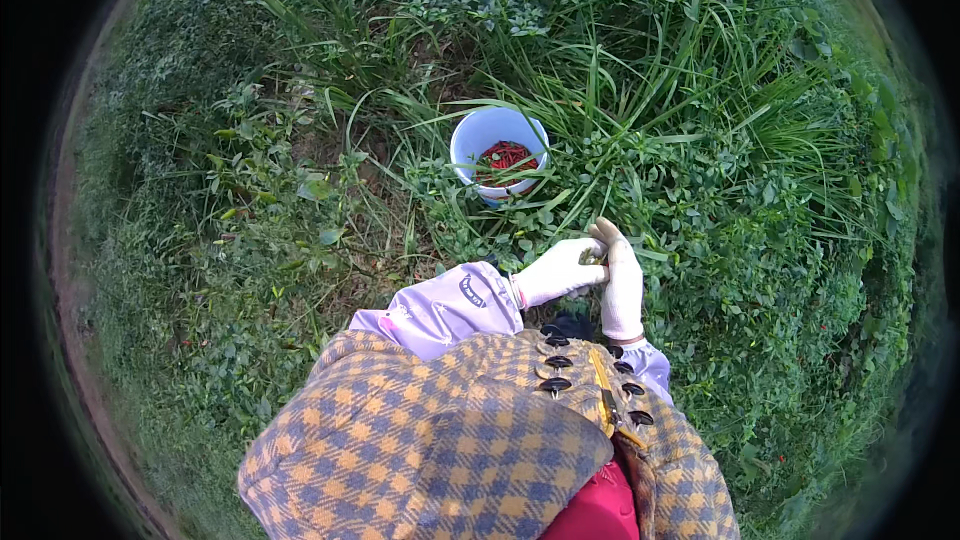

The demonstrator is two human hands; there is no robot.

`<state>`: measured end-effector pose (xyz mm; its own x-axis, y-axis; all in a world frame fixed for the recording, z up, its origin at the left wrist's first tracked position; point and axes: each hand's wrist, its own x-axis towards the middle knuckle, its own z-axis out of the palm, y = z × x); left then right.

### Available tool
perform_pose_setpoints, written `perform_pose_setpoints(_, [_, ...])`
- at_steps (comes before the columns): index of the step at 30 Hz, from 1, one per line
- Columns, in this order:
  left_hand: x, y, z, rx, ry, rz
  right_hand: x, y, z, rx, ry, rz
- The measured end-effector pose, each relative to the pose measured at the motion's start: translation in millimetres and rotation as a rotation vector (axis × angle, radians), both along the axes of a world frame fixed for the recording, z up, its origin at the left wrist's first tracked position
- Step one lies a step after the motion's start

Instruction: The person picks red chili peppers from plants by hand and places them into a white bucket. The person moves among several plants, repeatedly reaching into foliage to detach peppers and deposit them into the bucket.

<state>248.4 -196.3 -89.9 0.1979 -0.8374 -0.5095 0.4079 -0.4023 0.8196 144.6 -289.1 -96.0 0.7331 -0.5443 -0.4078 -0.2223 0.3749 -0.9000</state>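
Both of my hands wear white knit gloves and meet in front of my checked coat. My left hand [562,271] points to the right, its fingers against the palm side of the other glove. Upright beside it, my right hand [622,285] has its fingers extended and discoloured at the tips. Whether something small lies between the gloves cannot be made out. Beyond the hands, a little to the left, a white plastic bucket [466,136] stands among the plants. Red chili peppers [507,157] with a few green bits cover its bottom.
Long-bladed grass [600,90] grows around and behind the bucket and leans over its rim. Low leafy pepper plants [255,202] spread on the left, with several green pods. More leafy plants [720,255] stand on the right. A bare dirt strip [67,300] runs along the far left edge.
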Motion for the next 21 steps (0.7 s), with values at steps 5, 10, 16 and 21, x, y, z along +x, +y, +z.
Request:
perform_pose_setpoints(5, [44.0,52.8,-46.3,-0.05,0.481,0.268,69.7,56.6,-10.7,-0.024,0.082,0.099])
perform_pose_setpoints(10, [97.5,85.7,-109.8,0.005,0.956,0.776,79.0,52.3,-7.0,0.001,0.184,0.035])
perform_pose_setpoints(16, [164.8,27.0,-154.1,0.246,0.788,1.007,81.1,33.1,3.3,0.008,0.188,0.111])
perform_pose_setpoints(21, [151.6,37.7,-143.1,0.131,0.574,0.976,87.8,6.8,-13.0,0.084,0.213,0.177])
